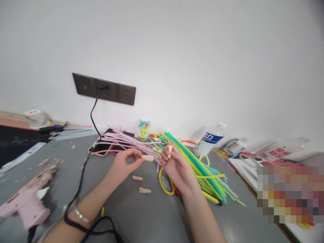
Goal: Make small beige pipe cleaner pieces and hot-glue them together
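My left hand (130,160) pinches one end of a small beige folded piece (148,158) between thumb and fingertips. My right hand (177,165), palm turned up with its fingers curled, holds a second small beige piece (169,151) at the fingertips. The two hands are apart, above the grey table (162,219). Below them lie a short beige piece (137,178) and a forked beige piece (145,190). Behind the left hand spreads a bundle of pink pipe cleaners (121,139). Green and yellow pipe cleaners (202,168) lie behind and beside my right hand.
A pink glue gun (30,202) lies at left. A black cord (81,179) runs from the wall socket (104,89) across my left forearm. At the back stand a small colourful figure (144,130) and a bottle (210,138). A yellow ring (160,179) lies beside my right wrist.
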A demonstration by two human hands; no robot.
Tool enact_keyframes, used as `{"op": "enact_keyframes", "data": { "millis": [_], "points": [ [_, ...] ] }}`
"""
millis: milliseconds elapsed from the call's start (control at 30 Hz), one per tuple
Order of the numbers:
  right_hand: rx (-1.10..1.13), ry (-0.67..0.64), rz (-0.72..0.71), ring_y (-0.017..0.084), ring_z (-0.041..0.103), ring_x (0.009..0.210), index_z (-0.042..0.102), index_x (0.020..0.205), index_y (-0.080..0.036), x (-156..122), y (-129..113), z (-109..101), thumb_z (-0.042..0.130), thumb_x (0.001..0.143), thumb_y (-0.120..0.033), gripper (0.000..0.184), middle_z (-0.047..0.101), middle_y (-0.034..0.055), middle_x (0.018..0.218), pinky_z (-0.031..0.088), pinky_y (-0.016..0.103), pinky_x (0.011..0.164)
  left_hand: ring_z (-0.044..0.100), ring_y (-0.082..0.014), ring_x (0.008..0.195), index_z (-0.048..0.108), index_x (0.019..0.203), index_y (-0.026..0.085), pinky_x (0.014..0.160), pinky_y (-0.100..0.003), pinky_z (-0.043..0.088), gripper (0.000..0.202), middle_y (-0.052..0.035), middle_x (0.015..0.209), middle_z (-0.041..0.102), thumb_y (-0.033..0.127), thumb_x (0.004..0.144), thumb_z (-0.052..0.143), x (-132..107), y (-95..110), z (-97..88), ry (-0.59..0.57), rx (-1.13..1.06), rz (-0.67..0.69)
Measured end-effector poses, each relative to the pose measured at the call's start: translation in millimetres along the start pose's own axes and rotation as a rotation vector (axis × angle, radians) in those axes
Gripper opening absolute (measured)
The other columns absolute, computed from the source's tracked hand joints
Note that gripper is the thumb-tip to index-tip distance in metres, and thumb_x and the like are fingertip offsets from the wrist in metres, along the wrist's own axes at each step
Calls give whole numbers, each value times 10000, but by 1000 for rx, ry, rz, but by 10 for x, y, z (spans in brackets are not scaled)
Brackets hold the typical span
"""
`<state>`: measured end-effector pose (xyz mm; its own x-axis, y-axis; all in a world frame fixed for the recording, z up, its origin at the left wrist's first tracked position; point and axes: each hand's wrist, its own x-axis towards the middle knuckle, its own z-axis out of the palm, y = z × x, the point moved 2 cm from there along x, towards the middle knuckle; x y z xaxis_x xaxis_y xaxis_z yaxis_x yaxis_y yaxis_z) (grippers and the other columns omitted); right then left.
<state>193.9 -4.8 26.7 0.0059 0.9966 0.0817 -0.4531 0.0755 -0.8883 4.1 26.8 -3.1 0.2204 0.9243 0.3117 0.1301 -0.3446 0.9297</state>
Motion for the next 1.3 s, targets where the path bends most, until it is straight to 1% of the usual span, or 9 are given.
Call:
{"op": "enact_keyframes", "data": {
  "millis": [167,267,500,633,733,833,1067,1200,1300],
  "points": [
    [70,4,42,132,481,637,677,1043,-281,-12,30,-10,742,742,-301,308,534,-14,791,447,262,607,591,-155,666,640,730,171,668,-261,498,105,-5,682,648,272,753,656,-3,-8,2,-4,-16,-10],
    [48,17,46,129,540,656,693,1054,-278,-26,30,-16,785,711,-320,358,596,-6,827,501,280,667,590,-154,673,635,734,171,674,-261,494,110,-5,691,647,277,755,656,-3,-3,3,-8,-25,-19],
    [-10,41,31,132,638,611,681,796,-237,-58,16,-2,887,625,-368,297,686,-5,747,531,241,583,580,-152,670,633,732,169,677,-258,482,119,0,681,633,284,750,659,4,-3,6,-9,-34,-27],
    [-16,74,31,122,636,538,683,745,-213,-49,40,-15,900,607,-433,339,701,-5,654,531,225,547,580,-151,672,635,734,164,680,-260,476,126,-3,687,636,287,739,662,9,-4,7,-6,-32,-33],
    [-12,88,-2,82,569,472,724,741,-198,-34,50,-30,876,642,-473,329,661,-23,584,483,184,487,576,-153,678,635,732,163,683,-262,474,127,-5,687,635,287,733,662,10,-13,8,-3,-39,-39],
    [-28,110,-20,56,519,458,760,746,-186,-23,55,-49,874,655,-455,306,632,-32,557,440,156,456,576,-155,687,636,738,165,689,-265,475,125,-7,697,638,286,735,664,5,-24,6,-5,-47,-45],
    [-43,124,-2,119,648,628,784,800,-218,-22,79,-63,909,609,-393,288,729,3,691,523,222,627,576,-154,683,632,727,164,687,-263,475,132,-6,695,636,292,729,666,4,3,2,2,-45,-49],
    [-67,126,-43,129,654,692,742,734,-217,-11,95,-84,907,621,-349,240,739,3,779,506,230,661,576,-154,679,632,729,166,681,-261,475,131,-4,689,631,294,727,664,5,24,4,2,-50,-48],
    [-91,122,-84,148,654,779,704,656,-206,7,103,-102,899,635,-344,240,724,5,799,499,251,756,576,-153,678,631,723,166,685,-262,474,128,-4,691,633,290,729,663,0,22,3,2,-47,-44]
  ]
}}
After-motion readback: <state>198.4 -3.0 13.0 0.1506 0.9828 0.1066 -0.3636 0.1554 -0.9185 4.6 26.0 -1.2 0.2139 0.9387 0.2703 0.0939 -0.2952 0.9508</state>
